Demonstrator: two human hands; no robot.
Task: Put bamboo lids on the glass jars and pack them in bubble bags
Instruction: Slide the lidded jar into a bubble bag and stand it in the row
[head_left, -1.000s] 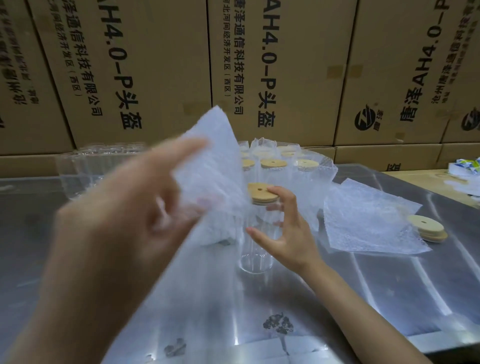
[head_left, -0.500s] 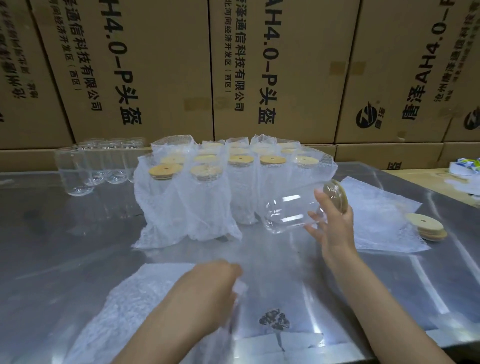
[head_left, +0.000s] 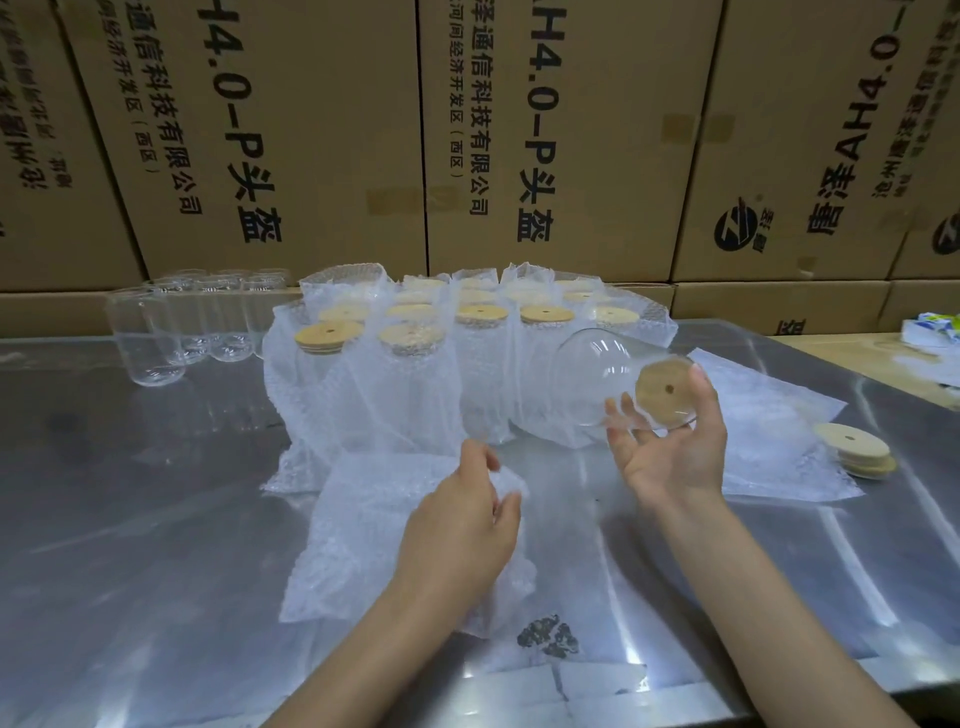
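near the middle of the table (head_left: 156, 519) your right hand (head_left: 675, 457) holds a glass jar (head_left: 597, 384) tipped on its side above the surface, fingers curled round its bamboo lid (head_left: 666, 391) end. your left hand (head_left: 462, 525) pinches the mouth of a bubble bag (head_left: 363, 530) lying flat toward the near edge. bagged jars (head_left: 415, 374) stand behind, empty glasses (head_left: 182, 332) at the far left, spare lids (head_left: 854, 449) by the right edge.

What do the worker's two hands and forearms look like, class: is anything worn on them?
Both the left hand and the right hand are bare, without gloves. Both forearms are uncovered as far as the picture's bottom edge; no sleeves, watch, rings or bracelets show.
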